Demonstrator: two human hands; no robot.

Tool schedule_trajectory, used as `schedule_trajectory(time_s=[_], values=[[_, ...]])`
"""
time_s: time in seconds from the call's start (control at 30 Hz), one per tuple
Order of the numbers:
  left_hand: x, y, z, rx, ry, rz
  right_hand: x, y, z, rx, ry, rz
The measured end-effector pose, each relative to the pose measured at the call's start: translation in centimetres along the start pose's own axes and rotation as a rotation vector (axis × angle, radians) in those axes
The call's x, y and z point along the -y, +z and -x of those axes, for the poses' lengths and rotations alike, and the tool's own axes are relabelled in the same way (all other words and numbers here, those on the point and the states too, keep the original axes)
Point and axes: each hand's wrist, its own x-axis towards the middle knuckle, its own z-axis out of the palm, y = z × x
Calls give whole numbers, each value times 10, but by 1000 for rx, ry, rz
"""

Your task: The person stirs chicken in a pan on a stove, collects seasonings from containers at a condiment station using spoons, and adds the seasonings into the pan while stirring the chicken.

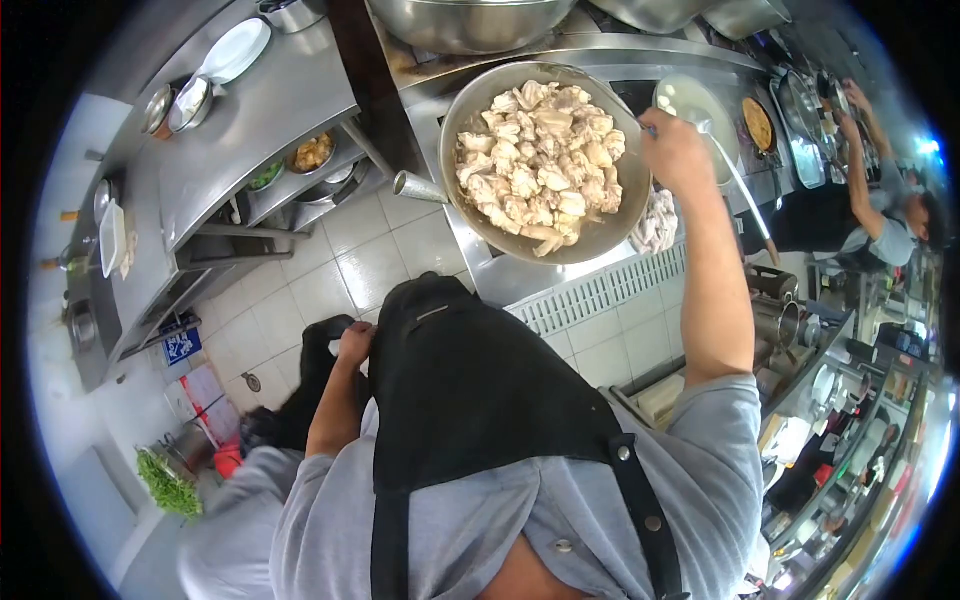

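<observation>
A wide metal wok [455, 215] holds a heap of pale, cut meat pieces [545, 165], which look like chicken. Its hollow handle [420, 187] sticks out to the left. At the wok's right rim my right hand [680, 152] is closed around a thin metal handle [622, 103] that runs along the far right rim; its other end is hard to make out. My left hand [355, 343] hangs low beside my black apron [470, 390], fingers curled; whether anything is in them is hidden. Just below my right hand lies a pile of pale raw-looking food [655, 222].
Behind my right hand is a pan [690, 95] with a long-handled ladle [740, 190]. A steel counter [250, 120] with bowls stands left. A slotted drain grate [600, 290] runs along the stove front. A co-worker [880, 225] is at right; another person's grey sleeve [230, 525] is close behind left.
</observation>
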Motion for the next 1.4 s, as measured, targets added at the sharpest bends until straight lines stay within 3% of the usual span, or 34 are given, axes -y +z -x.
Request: schedule_trajectory(time_s=[0.03,0.1,0.17,0.2,0.3,0.43,0.67,0.8,0.93,1.07,1.17,1.27,1.4], values=[[2,-2,-8,-48,67,-16,-2,15,4,43,-30,-3],[11,-5,-30,43,-62,55,4,37,13,128,-83,-8],[5,-13,-45,129,-90,69,41,28,44,205,-142,54],[-5,-23,-47,118,-98,19,63,13,54,320,-72,156],[0,-50,-86,173,105,-131,68,5,79,216,-63,178],[10,-88,-143,187,66,44,111,-54,95,19,20,15],[33,-163,-212,258,111,30,207,-49,118,78,26,-45],[40,-193,-226,267,83,-18,211,-3,120,221,134,114],[58,-205,-237,334,148,28,204,32,100,154,250,193],[50,-202,-227,324,83,79,218,-2,107,9,251,8],[58,-204,-222,348,33,63,244,-38,123,97,369,-56],[74,-202,-229,384,62,26,248,-51,139,140,320,-121],[81,-202,-236,410,69,36,231,-24,141,187,326,23]])
